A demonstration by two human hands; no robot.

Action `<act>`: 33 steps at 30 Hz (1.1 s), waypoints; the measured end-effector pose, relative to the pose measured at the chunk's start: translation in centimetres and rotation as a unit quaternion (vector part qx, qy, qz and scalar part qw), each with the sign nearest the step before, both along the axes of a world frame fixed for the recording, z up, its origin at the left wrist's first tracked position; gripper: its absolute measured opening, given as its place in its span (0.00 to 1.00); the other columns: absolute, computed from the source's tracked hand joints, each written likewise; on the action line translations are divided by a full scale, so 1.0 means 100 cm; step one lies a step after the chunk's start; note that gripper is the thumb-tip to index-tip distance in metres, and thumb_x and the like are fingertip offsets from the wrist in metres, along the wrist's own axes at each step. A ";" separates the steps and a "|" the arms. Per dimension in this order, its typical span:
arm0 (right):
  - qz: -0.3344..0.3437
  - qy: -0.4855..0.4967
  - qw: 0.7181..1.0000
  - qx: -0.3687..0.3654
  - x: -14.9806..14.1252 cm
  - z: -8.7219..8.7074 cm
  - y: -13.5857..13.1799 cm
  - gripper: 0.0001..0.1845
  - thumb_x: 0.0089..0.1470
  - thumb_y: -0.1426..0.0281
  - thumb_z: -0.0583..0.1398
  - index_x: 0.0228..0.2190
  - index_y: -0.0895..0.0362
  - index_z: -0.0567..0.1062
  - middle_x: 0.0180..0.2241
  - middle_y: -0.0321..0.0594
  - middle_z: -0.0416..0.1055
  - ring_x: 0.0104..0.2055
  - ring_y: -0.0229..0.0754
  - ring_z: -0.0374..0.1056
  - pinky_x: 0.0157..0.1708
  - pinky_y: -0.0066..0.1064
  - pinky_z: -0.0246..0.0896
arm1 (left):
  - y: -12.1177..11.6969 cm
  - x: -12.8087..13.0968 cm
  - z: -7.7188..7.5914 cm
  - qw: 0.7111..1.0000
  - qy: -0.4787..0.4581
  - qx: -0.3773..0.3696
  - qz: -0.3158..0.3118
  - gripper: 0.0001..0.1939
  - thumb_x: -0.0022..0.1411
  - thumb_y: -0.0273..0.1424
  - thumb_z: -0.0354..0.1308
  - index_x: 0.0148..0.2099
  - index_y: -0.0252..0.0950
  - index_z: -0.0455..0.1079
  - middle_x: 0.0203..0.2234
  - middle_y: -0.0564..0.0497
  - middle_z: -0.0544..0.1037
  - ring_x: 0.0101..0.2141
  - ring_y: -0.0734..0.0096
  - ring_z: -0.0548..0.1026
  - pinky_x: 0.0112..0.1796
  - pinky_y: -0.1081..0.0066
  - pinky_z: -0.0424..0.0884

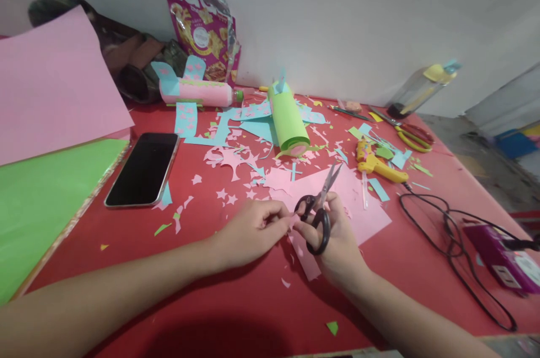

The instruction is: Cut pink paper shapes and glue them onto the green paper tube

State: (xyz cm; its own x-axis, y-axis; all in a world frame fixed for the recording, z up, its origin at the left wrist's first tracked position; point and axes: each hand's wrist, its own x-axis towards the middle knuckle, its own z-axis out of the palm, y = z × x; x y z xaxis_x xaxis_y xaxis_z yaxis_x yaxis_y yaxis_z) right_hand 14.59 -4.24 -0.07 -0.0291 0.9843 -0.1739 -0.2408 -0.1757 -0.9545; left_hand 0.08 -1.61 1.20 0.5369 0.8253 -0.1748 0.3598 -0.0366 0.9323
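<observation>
Positions taken from the green tube (289, 119). The left hand (253, 229) is being held low over the red worktop (236, 302), nearside and left of the tube's near end; the forearm is slanting in from the lower left, fingers curling, thumb and forefinger pinching a small pink scrap (294, 220). The right hand (340, 248) is being held nearside and right of the tube, forearm slanting in from the lower right; its fingertips are meeting the same scrap.

Black-handled scissors (324, 196) are being gripped in the right hand, blades slightly parted. The long axis is running from loops nearest the body to tips pointing away and rightward, past the tube's near end. Loops are lying about the thumb and fingers; blades are projecting beyond them. Which finger is filling the farther loop cannot be told.
</observation>
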 end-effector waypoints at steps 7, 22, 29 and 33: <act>-0.005 0.009 1.000 -0.008 0.000 -0.002 0.000 0.18 0.40 0.74 0.63 0.28 0.52 0.57 0.27 0.27 0.61 0.20 0.28 0.59 0.16 0.20 0.57 | -0.002 0.001 -0.002 0.998 0.043 0.033 -0.012 0.16 0.59 0.35 0.43 0.25 0.32 0.64 0.17 0.56 0.64 0.21 0.78 0.60 0.24 0.78 0.56; -0.034 -0.007 0.999 0.002 0.000 0.002 0.000 0.18 0.40 0.76 0.62 0.27 0.52 0.57 0.25 0.26 0.63 0.24 0.29 0.61 0.23 0.21 0.58 | -0.002 0.001 -0.004 0.997 0.061 0.043 -0.021 0.14 0.58 0.33 0.44 0.24 0.33 0.62 0.17 0.56 0.65 0.21 0.78 0.61 0.24 0.78 0.57; -0.022 0.004 1.000 -0.013 0.000 0.002 0.000 0.18 0.40 0.76 0.62 0.27 0.52 0.57 0.26 0.26 0.62 0.21 0.29 0.59 0.16 0.19 0.56 | -0.001 0.000 -0.005 0.997 0.058 0.051 -0.026 0.14 0.58 0.33 0.44 0.25 0.33 0.62 0.17 0.56 0.64 0.21 0.78 0.61 0.23 0.78 0.57; -0.014 0.003 1.000 -0.017 0.000 0.001 0.000 0.18 0.40 0.75 0.62 0.28 0.51 0.57 0.27 0.27 0.61 0.21 0.29 0.60 0.15 0.20 0.57 | -0.002 0.000 -0.006 0.997 0.050 0.054 -0.029 0.15 0.59 0.34 0.43 0.25 0.33 0.63 0.17 0.56 0.65 0.21 0.79 0.61 0.23 0.78 0.57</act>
